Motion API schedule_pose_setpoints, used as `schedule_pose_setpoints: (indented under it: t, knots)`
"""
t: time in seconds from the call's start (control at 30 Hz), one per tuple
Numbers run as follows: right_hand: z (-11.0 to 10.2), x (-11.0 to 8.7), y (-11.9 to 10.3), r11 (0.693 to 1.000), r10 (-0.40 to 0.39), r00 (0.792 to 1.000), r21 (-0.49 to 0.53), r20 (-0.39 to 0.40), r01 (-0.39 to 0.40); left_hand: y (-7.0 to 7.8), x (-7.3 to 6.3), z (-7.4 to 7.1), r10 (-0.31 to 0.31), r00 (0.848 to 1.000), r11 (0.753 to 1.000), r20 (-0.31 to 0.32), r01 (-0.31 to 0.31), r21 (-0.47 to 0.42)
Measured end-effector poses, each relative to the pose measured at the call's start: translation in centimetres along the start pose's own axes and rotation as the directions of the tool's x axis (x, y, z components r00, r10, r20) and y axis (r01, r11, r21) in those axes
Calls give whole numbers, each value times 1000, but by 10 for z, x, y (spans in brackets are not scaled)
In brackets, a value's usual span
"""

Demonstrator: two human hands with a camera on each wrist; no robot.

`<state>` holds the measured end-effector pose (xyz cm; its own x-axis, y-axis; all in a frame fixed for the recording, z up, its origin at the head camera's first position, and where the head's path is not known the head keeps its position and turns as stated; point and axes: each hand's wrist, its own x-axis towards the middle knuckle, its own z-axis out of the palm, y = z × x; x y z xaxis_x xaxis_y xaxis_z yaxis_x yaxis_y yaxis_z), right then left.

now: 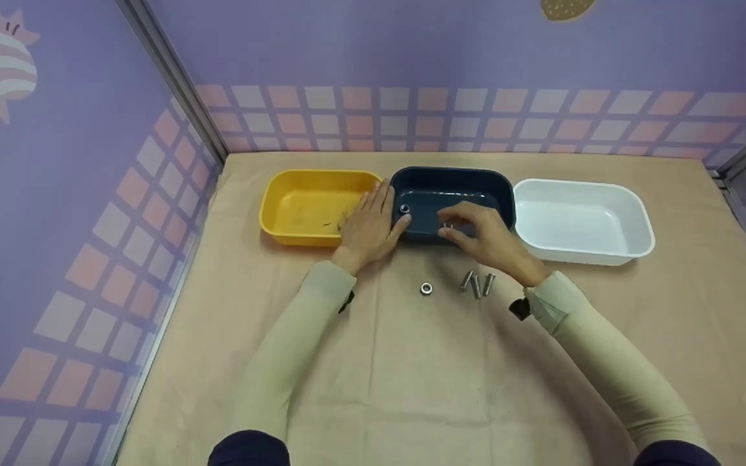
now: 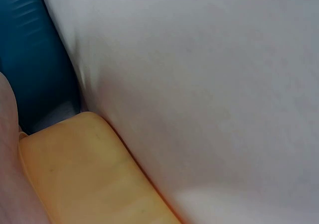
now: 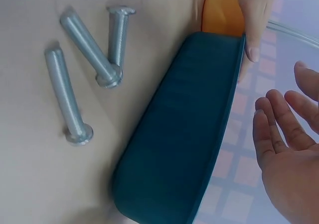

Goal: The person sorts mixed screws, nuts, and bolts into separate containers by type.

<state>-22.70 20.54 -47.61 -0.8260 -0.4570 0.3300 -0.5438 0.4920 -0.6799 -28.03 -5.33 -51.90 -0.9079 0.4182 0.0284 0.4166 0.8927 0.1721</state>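
Observation:
My left hand point(image 1: 370, 223) lies across the adjoining rims of the yellow tray point(image 1: 295, 241) and the dark blue tray point(image 1: 438, 169), fingers straight and thumb over the blue rim. A hex nut point(image 1: 405, 209) sits inside the blue tray, near its left wall. Above that tray hovers my right hand point(image 1: 484, 234), thumb and fingers apart, with a small shiny metal piece point(image 1: 448, 226) showing between the fingertips in the head view. In the right wrist view, the spread fingers point(image 3: 294, 129) show nothing gripped. Three bolts point(image 1: 476, 286) and another nut point(image 1: 426, 289) lie in front of the blue tray.
At the right stands a white tray point(image 1: 583, 249), beside the blue one. Small dark thin pieces point(image 1: 327, 224) lie in the yellow tray. A beige cloth point(image 1: 431, 388) covers the table, with patterned panels point(image 1: 412, 52) behind and at the sides.

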Motion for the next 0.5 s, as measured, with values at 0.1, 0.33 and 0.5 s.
schedule_pose_setpoints:
  t: [0.1, 0.33, 0.5]
  knots:
    - [2, -5, 0, 1000, 3, 1000, 22, -6, -2, 0, 0, 1, 2, 1000, 1000, -5, -2, 1]
    - [10, -13, 4, 998, -21, 999, 55, -32, 23, 0, -1, 1, -7, 1000, 1000, 3, 7, 1]
    - [17, -18, 5, 997, -25, 999, 72, -36, 27, 0, 0, 1, -9, 1000, 1000, -2, 9, -2]
